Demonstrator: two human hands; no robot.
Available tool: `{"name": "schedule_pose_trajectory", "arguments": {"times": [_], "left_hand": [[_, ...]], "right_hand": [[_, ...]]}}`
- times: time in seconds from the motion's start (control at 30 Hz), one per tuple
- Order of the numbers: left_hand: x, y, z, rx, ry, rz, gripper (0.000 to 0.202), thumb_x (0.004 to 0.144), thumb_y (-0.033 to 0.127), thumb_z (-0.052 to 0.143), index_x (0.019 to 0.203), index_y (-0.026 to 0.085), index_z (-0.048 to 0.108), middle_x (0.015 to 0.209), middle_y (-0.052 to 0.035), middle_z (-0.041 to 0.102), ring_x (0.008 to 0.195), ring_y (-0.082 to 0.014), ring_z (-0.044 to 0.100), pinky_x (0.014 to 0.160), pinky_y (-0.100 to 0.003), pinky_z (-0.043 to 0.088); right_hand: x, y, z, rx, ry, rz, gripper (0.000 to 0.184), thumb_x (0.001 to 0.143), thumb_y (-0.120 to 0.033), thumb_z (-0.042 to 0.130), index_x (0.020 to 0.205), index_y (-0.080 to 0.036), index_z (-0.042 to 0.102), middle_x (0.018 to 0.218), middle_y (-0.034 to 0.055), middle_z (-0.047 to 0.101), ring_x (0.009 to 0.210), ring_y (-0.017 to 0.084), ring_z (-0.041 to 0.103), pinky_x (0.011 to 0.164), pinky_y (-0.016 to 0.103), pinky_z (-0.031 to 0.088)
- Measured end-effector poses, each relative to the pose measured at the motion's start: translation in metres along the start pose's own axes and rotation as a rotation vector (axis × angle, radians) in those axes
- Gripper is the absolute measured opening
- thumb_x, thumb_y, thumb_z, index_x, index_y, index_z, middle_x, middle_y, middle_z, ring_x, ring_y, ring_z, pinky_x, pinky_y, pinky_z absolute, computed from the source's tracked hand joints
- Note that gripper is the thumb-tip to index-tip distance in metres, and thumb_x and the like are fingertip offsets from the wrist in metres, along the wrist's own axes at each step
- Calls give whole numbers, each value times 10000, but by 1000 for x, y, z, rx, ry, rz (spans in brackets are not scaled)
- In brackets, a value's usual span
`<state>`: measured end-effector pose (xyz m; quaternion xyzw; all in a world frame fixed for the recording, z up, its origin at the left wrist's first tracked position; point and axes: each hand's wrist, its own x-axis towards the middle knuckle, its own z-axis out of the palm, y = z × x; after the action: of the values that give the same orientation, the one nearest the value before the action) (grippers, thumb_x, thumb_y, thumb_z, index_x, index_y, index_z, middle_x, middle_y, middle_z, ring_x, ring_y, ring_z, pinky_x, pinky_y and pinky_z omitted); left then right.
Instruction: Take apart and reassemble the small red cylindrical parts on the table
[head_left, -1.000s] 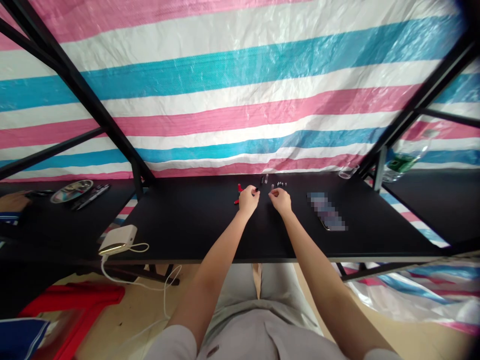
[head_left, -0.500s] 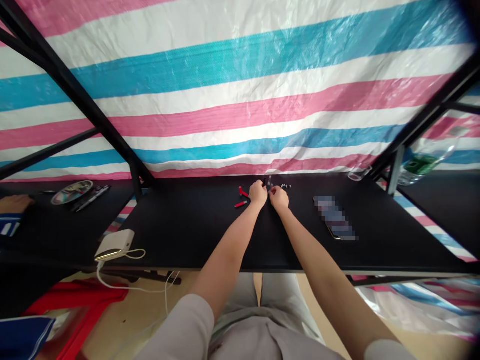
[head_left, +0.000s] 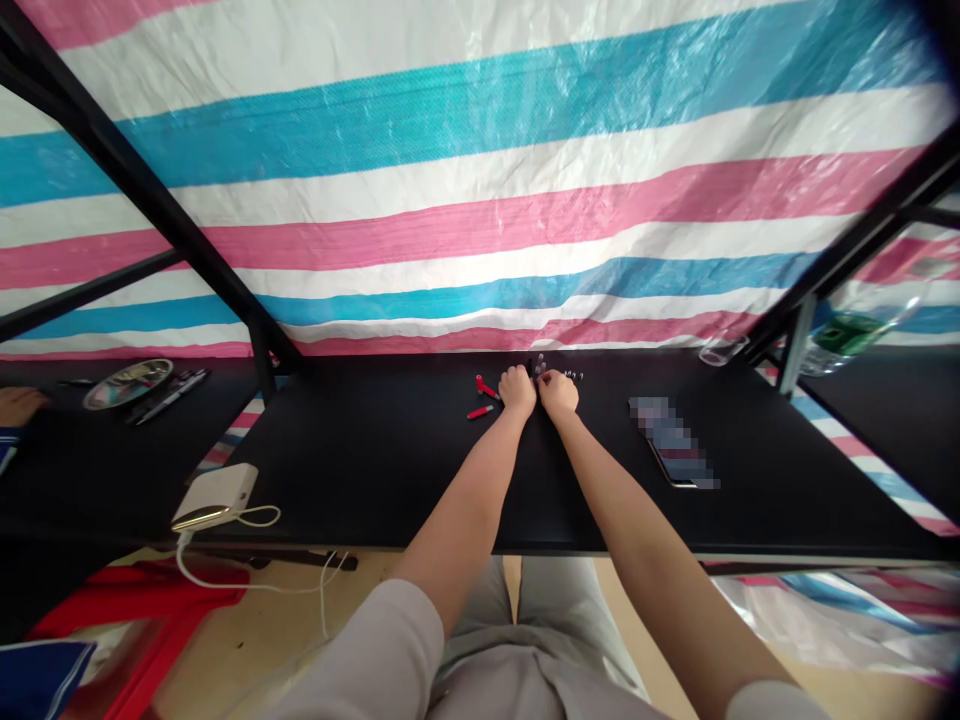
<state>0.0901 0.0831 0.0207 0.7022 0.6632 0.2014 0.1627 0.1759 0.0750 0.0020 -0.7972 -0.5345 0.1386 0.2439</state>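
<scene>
Both hands are together near the back of the black table (head_left: 360, 450). My left hand (head_left: 517, 391) is closed, its fingers curled away from the camera. Close on its right, my right hand (head_left: 559, 394) has its fingertips pinched towards the left hand. Whatever lies between the fingers is too small and hidden to name. Left of the left hand are a red piece with a round end (head_left: 486, 387) and a red stick-like piece with a grey end (head_left: 480, 412). Behind the hands are small clear pieces (head_left: 540, 364); several small shiny pieces (head_left: 574, 376) lie right of them.
A phone (head_left: 671, 440) lies on the right, a clear cup (head_left: 723, 348) behind it. A white box with a cable (head_left: 217, 497) sits at the front left edge. On the neighbouring left table are a round dish (head_left: 129, 384), pens (head_left: 172, 397) and another person's hand (head_left: 21, 405).
The view has shifted slightly. My hands stay close together, with the left fingers a little more tucked in. The other person's hand at the left has moved slightly out of view.
</scene>
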Motion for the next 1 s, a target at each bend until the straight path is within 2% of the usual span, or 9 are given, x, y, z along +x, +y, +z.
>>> {"name": "schedule_pose_trajectory", "arguments": {"times": [0.17, 0.43, 0.73, 0.83, 0.9, 1.0], "left_hand": [[4, 5, -2, 41, -25, -46, 211, 836, 233, 460, 1013, 135, 520, 1027, -157, 581, 1014, -259, 532, 809, -368, 426], [8, 9, -2, 106, -25, -42, 210, 850, 225, 434, 1023, 129, 503, 1019, -157, 600, 997, -265, 556, 772, -359, 446], [-4, 14, -12, 56, -131, -41, 196, 840, 206, 449, 988, 101, 523, 980, -189, 607, 983, -272, 578, 789, -358, 445], [-17, 5, -22, 52, -114, 90, 163, 839, 177, 438, 954, 114, 536, 978, -179, 600, 976, -265, 569, 810, -364, 434], [-29, -9, -33, 8, -66, 202, 158, 844, 172, 422, 943, 133, 538, 964, -149, 599, 949, -237, 567, 821, -350, 427], [-47, -40, -51, -68, 129, 297, 169, 862, 205, 395, 915, 182, 554, 902, -74, 598, 919, -180, 551, 855, -304, 404]], "right_hand": [[4, -1, -1, -5, -3, 4, 220, 796, -306, 507, 941, -206, 639, 905, 88, 664, 858, 211, 610, 711, 292, 431], [5, -1, -1, 4, -8, 22, 224, 799, -314, 508, 958, -218, 633, 912, 87, 662, 862, 208, 611, 720, 296, 437], [-6, -4, -4, -36, -22, -26, 267, 811, -301, 494, 1010, -165, 608, 934, 126, 651, 886, 217, 606, 762, 312, 429], [-14, -2, -6, -67, 10, -42, 281, 803, -290, 507, 1022, -140, 597, 953, 131, 642, 904, 216, 595, 770, 305, 424], [-21, 2, -8, -86, 33, -54, 256, 788, -283, 523, 981, -140, 612, 955, 123, 638, 906, 214, 587, 773, 305, 421], [-33, 8, -11, -72, 50, -88, 196, 778, -273, 517, 879, -155, 637, 911, 102, 635, 869, 204, 581, 762, 302, 420]]}}
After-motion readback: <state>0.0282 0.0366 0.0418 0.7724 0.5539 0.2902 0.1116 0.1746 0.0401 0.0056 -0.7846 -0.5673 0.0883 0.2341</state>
